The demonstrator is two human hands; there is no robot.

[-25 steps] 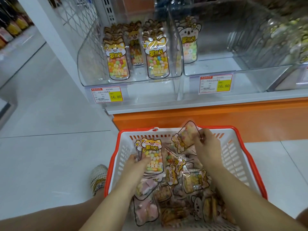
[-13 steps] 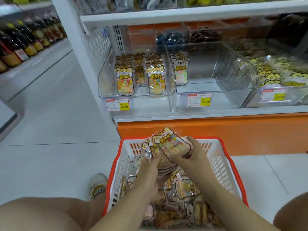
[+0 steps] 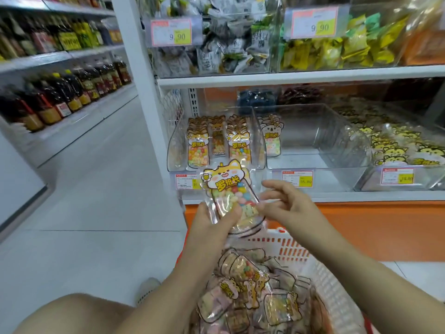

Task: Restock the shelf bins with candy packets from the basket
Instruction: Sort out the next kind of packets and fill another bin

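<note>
My left hand (image 3: pixel 214 220) grips a stack of clear candy packets (image 3: pixel 230 191) with an orange cat header, held upright above the basket. My right hand (image 3: pixel 286 203) is beside the packets with its fingertips at their right edge, fingers loosely spread. Below them the white basket with a red rim (image 3: pixel 320 268) holds several more candy packets (image 3: pixel 250 295). Straight ahead on the low shelf, the left clear bin (image 3: pixel 174 150) holds rows of the same cat packets. The middle clear bin (image 3: pixel 313 141) holds only a few packets at its left side.
A third bin (image 3: pixel 395 174) at the right is full of yellow cat packets. The upper shelf (image 3: pixel 289 75) carries bins of wrapped snacks. Bottles (image 3: pixel 60 92) line shelves across the aisle at left. An orange shelf base (image 3: pixel 361 225) is behind the basket. My knee (image 3: pixel 72 312) is at lower left.
Both hands lifted the packets out of the basket and up toward the shelf bins. The view tilted upward, bringing the upper shelf in. My right hand's grip has loosened.
</note>
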